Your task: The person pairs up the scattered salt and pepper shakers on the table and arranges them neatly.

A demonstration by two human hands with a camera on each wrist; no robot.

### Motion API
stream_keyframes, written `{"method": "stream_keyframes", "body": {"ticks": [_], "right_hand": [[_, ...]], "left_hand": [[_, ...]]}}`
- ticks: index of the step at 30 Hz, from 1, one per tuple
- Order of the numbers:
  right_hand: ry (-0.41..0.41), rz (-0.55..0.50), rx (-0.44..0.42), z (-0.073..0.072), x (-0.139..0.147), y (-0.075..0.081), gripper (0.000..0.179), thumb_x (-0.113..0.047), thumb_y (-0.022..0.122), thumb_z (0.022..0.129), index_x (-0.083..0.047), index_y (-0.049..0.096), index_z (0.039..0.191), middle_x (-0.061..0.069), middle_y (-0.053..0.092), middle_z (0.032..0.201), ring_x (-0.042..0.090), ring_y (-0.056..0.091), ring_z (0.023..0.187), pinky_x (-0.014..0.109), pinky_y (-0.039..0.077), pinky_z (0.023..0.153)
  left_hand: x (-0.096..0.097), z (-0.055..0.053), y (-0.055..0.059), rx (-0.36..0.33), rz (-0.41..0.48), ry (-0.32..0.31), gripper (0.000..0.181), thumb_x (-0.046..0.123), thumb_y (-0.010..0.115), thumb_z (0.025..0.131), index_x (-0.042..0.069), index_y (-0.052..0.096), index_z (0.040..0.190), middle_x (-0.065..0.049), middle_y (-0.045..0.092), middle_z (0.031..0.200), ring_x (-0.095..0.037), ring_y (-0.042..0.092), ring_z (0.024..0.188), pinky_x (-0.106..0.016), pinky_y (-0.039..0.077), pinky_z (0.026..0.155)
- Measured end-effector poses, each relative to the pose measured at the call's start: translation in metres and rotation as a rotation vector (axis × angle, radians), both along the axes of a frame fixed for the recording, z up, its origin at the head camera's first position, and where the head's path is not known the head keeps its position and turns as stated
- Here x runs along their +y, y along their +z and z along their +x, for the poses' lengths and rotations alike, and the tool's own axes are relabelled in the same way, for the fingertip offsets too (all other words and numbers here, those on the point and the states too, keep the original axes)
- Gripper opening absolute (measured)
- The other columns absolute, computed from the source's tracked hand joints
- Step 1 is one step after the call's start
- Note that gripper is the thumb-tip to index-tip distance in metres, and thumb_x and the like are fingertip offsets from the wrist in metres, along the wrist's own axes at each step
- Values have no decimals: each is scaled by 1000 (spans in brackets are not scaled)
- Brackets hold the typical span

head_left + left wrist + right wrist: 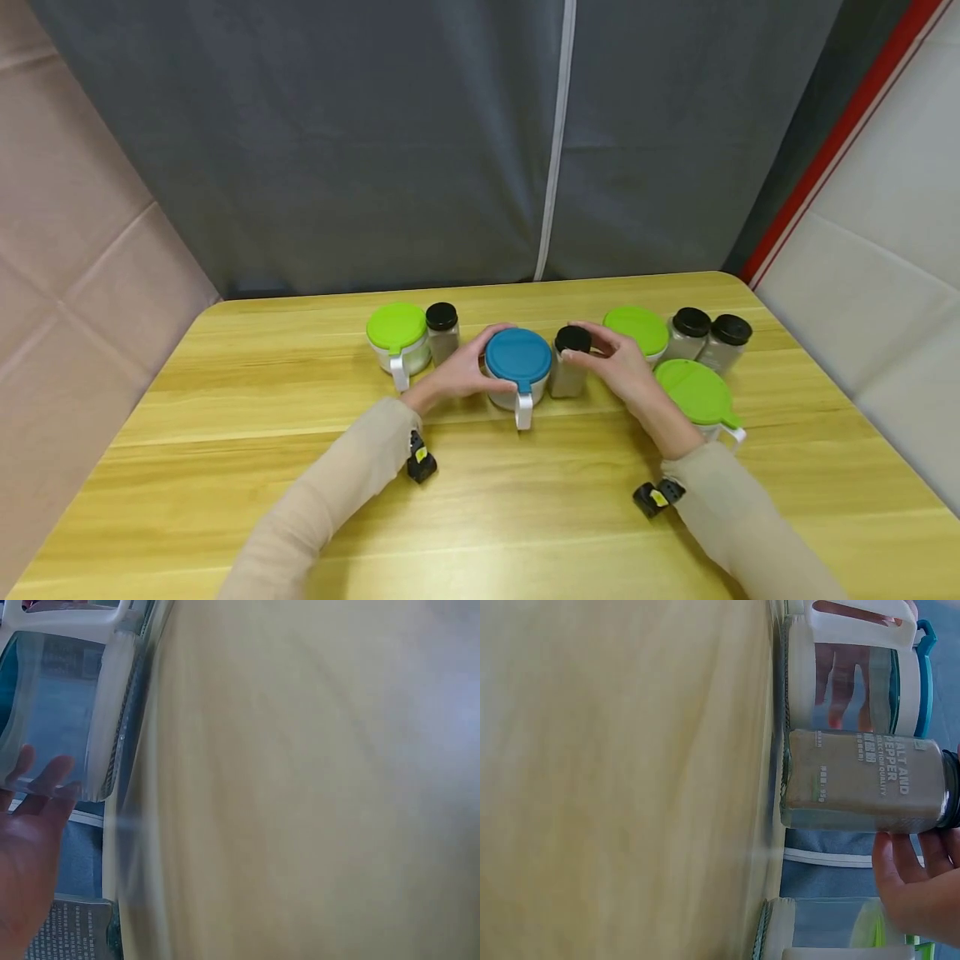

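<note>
A clear jar with a blue lid [518, 356] and a white handle stands near the middle of the table. My left hand [472, 367] grips it from the left, thumb at the front; its fingers show through the clear wall in the right wrist view. Right beside the jar stands a salt and pepper bottle [870, 780] with a black cap [573, 338]. At its right side, my right hand [618, 363] holds the bottle around the cap and shoulder with thumb and fingers. Both items are upright, close together.
Left of the hands stand a green-lidded jar [397, 327] and another black-capped bottle [442, 332]. Behind and beside my right wrist are two more green-lidded jars, the nearer one [697, 392] close to the forearm, plus two black-capped bottles [688, 333]. A grey curtain [375, 167] hangs behind the table.
</note>
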State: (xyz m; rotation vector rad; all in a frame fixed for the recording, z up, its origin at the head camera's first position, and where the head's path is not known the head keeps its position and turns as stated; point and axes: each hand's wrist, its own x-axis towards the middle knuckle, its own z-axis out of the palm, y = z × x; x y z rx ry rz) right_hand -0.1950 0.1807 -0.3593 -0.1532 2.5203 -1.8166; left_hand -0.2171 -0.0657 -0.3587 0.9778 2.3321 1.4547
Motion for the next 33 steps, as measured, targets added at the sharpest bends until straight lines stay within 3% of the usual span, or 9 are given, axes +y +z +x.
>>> {"method": "stream_keyframes", "body": {"ticks": [17,24,33], "right_hand": [[21,-40,8,-8,-7,3,59,-28,68,78,-12,45,130,14,43,127,27,41,113,39,34,93],[10,-71,-8,-12,-7,0,58,-24,67,79,-12,44,131,14,42,127,27,40,115,39,32,94],[-19,-80,33,-15,-11,-1,57,-25,67,79,-11,45,130,13,44,126,24,42,114,36,33,94]], "left_hand": [[0,-7,-3,-58,-18,50,78,8,69,75,7,23,137,-19,34,133,-29,36,118,-42,25,98],[1,-11,-5,-72,-4,45,78,9,69,76,0,20,135,-18,32,133,-28,33,120,-42,19,100],[2,-13,-6,-103,18,67,77,9,68,76,3,20,137,-17,30,135,-27,31,121,-43,18,101]]}}
